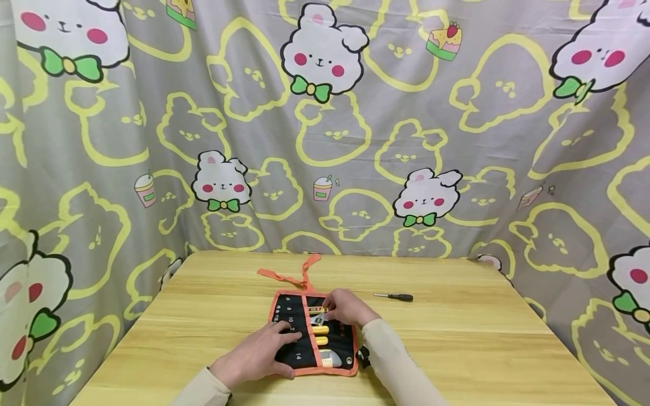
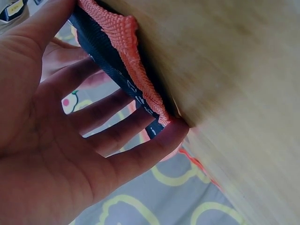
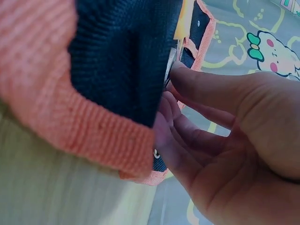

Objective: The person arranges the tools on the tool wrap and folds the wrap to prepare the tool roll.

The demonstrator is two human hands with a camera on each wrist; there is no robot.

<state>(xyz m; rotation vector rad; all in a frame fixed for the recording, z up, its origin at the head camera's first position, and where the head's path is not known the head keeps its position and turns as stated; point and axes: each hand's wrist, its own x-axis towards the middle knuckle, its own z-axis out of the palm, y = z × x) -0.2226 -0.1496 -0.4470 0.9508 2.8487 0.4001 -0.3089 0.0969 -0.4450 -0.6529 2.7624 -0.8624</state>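
Note:
A black tool roll with orange trim lies unrolled on the table. My left hand rests on its numbered left half, fingers spread and fairly straight; in the left wrist view the fingers lie along the orange edge. Over the upper right pockets, my right hand pinches a silver adjustable wrench between thumb and fingers. The wrench's lower part is hidden in its pocket. Below it, yellow handles and a grey-and-yellow tool stick out of other pockets.
A small screwdriver with a black handle lies on the wooden table, right of the roll. Orange tie straps stretch from the roll's far edge. A patterned curtain hangs behind the table and along its sides.

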